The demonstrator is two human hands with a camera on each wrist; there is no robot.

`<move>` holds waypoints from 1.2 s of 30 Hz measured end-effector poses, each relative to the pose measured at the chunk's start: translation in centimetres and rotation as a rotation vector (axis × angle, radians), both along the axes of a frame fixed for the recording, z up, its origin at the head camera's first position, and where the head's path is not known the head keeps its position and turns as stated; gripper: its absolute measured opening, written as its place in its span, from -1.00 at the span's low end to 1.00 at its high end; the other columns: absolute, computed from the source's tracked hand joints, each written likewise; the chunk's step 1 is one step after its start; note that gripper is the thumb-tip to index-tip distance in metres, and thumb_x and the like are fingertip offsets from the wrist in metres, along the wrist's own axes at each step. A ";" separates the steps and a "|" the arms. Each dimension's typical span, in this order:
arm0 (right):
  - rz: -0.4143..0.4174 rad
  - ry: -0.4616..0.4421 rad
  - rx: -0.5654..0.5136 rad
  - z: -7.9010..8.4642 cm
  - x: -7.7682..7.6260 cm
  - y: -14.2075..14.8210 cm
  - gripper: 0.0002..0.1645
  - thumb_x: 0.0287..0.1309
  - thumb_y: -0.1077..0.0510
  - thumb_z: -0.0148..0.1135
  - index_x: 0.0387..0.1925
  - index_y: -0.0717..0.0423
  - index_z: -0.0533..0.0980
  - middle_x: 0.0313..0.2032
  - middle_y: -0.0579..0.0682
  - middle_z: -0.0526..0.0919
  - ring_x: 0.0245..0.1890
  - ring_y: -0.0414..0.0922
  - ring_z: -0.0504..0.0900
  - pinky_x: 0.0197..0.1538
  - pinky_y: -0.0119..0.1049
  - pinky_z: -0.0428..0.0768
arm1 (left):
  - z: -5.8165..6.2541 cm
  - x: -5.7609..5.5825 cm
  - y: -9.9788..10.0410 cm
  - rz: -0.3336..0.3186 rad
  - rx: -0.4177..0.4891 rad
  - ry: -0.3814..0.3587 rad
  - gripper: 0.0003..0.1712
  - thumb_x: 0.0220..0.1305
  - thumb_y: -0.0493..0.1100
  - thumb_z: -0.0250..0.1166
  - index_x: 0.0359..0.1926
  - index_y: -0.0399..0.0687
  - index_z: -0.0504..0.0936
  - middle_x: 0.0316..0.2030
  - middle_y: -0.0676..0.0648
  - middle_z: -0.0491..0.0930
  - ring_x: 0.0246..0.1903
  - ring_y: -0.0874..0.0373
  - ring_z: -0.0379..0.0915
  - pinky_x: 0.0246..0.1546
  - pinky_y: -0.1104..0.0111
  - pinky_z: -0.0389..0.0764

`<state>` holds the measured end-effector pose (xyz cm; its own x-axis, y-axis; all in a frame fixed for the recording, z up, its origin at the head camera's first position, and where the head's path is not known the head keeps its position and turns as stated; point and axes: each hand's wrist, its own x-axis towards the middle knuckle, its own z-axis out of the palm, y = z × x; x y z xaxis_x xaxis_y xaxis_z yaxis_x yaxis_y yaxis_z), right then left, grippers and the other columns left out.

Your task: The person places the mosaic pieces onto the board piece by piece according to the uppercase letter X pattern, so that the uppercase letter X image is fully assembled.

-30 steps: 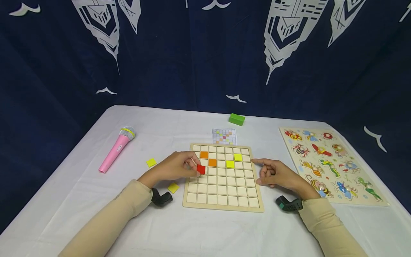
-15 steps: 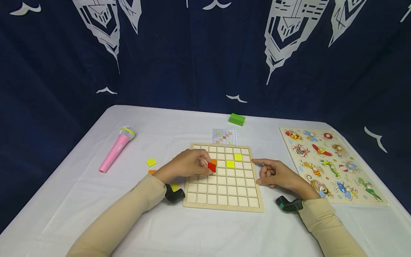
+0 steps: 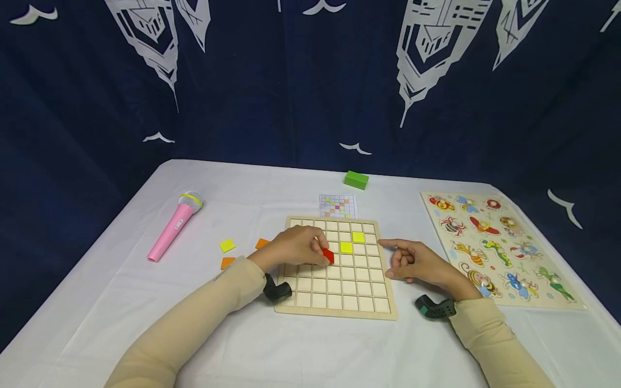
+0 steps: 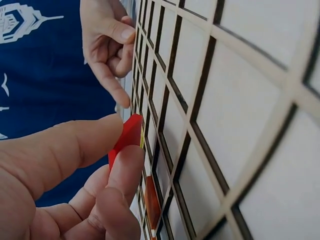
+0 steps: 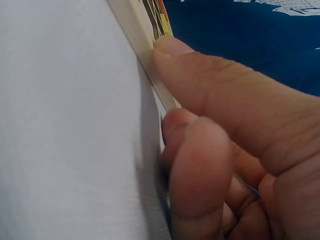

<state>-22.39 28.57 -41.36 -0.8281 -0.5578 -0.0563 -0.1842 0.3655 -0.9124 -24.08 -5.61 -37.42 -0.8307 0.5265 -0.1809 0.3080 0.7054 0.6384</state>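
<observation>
My left hand (image 3: 299, 246) pinches a small red square tile (image 3: 329, 256) between thumb and fingers, over the middle of a wooden grid board (image 3: 335, 314). In the left wrist view the red tile (image 4: 127, 137) is tilted between the fingertips, close to the grid. Two yellow tiles (image 3: 346, 247) lie in cells to the right of it. An orange tile (image 4: 152, 202) shows in a cell beyond the fingers. At the board's right edge is my right hand (image 3: 417, 262), with its index finger extended and thumb against the rim; the other fingers are bent.
Two loose orange tiles (image 3: 228, 263) and a yellow tile (image 3: 227, 246) lie left of the board. Behind it are a printed pattern card (image 3: 338, 206) and a green block (image 3: 356, 180). A pink microphone (image 3: 172, 231) lies left, an insect puzzle board (image 3: 502, 253) right.
My left hand has carried the red tile rightward over the board, now covering the orange tiles there in the head view. Loose orange tiles have come into sight behind its wrist. My right hand has stayed put.
</observation>
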 end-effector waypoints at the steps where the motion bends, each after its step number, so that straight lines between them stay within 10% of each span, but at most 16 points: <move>1: 0.000 -0.001 -0.001 0.0 0.0 0.0 -0.09 0.24 0.38 0.50 0.49 0.58 0.26 -0.37 -0.01 0.61 -0.54 -0.28 0.43 -0.48 -0.40 0.49 | -0.1 -0.1 0.1 0.001 -0.005 -0.001 -0.64 0.23 -0.06 0.58 0.00 -0.01 0.73 -0.26 0.16 0.73 -0.23 0.23 0.58 -0.19 0.32 0.52; 36: -0.006 -0.007 -0.002 0.0 0.0 0.0 -0.08 0.22 0.40 0.51 0.49 0.59 0.26 -0.38 -0.01 0.61 -0.55 -0.28 0.44 -0.48 -0.40 0.50 | -1.0 0.2 0.7 -0.001 -0.052 0.059 -0.66 0.26 -0.02 0.56 0.00 0.08 0.70 -0.34 0.21 0.66 -0.29 0.23 0.52 -0.21 0.28 0.49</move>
<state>-22.36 28.52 -41.32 -0.8312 -0.5526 -0.0611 -0.1752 0.3646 -0.9145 -23.92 -4.92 -38.41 -0.8404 0.5183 -0.1586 0.3446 0.7368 0.5817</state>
